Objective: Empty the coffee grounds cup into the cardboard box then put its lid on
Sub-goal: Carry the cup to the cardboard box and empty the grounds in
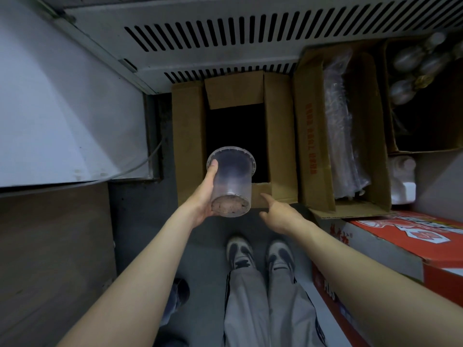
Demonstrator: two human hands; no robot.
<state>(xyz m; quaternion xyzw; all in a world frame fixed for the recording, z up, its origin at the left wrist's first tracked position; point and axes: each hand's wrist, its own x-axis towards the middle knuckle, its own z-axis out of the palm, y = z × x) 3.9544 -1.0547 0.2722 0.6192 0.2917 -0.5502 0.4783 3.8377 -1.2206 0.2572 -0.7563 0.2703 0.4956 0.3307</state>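
- Two hands in view. Left hand [204, 196] has its grip clamped on the cup [231, 182], thumb near the rim, palm along the side wall.
- Right hand [278, 214] holds nothing; fingers apart, forefinger extended toward the near flap of the box [188, 136], close to it, contact not confirmed.
- Cup is tipped, its mouth turned away toward 12 o'clock and over the near edge of the box opening; its base faces the camera.
- Brown grounds cling to the inside of the base. Walls appear mostly clear. Judgement: emptying is under way or nearly complete, with residue not yet dislodged.
- Box stands on the floor at 12 o'clock from the shoes [260, 251], flaps open, interior dark; whether grounds lie inside cannot be told.
- Lid is not visible anywhere in view. Judgement: capping step is not yet done and the lid must first be located.
- Second carton [313, 136], at 3 o'clock from the box, bears red characters down its flap; too blurred to read.
- Red and white carton [400, 236] at 4 o'clock shows red characters and partial white letters resembling "PLUS"; reading uncertain.
- No label or brand seen on the cup.
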